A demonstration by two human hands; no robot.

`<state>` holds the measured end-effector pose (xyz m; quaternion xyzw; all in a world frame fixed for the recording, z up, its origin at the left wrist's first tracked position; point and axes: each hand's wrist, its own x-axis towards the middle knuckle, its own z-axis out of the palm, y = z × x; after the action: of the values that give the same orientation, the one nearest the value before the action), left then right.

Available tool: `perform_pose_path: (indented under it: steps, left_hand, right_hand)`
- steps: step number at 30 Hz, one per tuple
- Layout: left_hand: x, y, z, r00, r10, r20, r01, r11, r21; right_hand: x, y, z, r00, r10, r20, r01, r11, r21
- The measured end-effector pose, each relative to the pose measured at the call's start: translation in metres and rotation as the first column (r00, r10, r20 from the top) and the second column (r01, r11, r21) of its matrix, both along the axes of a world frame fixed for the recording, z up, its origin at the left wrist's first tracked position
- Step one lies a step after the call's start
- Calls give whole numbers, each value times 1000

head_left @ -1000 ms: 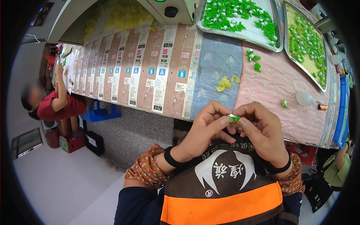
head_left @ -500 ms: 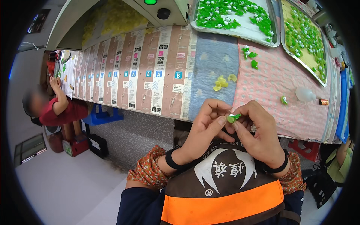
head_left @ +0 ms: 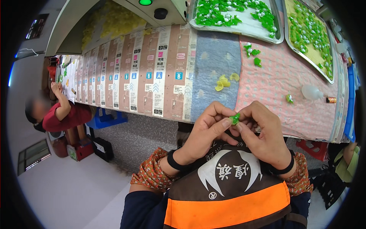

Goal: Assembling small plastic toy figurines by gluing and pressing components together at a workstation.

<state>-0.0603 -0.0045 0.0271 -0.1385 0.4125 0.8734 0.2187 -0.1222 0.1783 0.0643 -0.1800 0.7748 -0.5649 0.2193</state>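
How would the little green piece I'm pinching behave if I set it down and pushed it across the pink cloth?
The green piece is probably light, as a small pinch between the left hand and right hand supports it. Its lumpy outline suggests it would wobble rather than roll smoothly. Its shiny surface may feel slippery.

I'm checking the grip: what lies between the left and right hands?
The head view shows a small green piece there, pinched by both the left hand and right hand.
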Motion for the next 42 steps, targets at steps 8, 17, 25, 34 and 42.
perform_pose_path:
  steps: [8,17,25,34,42]
  left_hand:
    - [-1,-6,-9,995,-27,94,15,992,126]
    - [-2,-7,-10,991,-60,122,21,953,301]
    - [-2,-6,-10,985,-80,154,21,935,353]
    - [-1,-6,-9,984,-93,152,35,937,347]
    - [-1,-5,-7,982,-99,162,38,938,343]
  right_hand:
    - [1,-1,-6,1000,14,20,-13,999,-39]
    - [4,0,-8,986,-20,164,41,991,-127]
    - [4,3,-8,976,-8,219,45,985,-164]
    - [3,5,-7,968,16,250,32,982,-187]
    - [4,4,-9,972,19,233,32,977,-212]
